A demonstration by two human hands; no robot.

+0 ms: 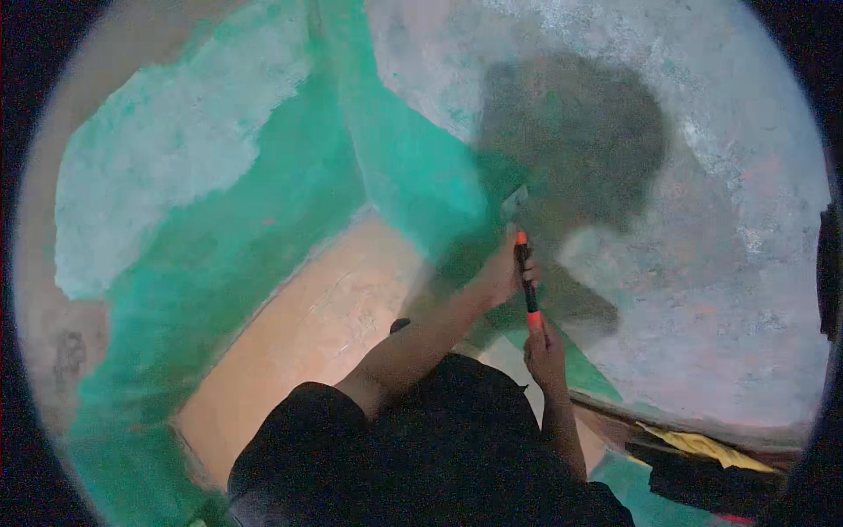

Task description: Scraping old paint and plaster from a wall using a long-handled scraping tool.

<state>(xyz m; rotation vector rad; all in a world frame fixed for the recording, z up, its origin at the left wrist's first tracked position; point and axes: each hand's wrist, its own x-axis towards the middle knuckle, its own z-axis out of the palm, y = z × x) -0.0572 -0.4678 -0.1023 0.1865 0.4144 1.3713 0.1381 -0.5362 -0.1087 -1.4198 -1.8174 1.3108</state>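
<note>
A paint scraper [531, 292] with a black and orange handle slants up against the wall in front of me. Its flat metal blade [515, 202] lies on or close to the green paint, at the border with a bare whitish patch; contact is hard to tell in the shadow. My left hand [504, 274] is wrapped round the upper handle near the blade. Lower down, my right hand [546, 354] closes round the orange butt end. Around the blade, the wall shows green paint [421, 176] and a large stripped grey-white area [738, 290].
A second whitish patch [184, 167] is on the green wall at left, beyond a corner line. Below it lies a beige floor-like surface [325, 299]. A yellow cloth [707, 448] and dark items [711, 487] sit at lower right. My shadow covers part of the wall.
</note>
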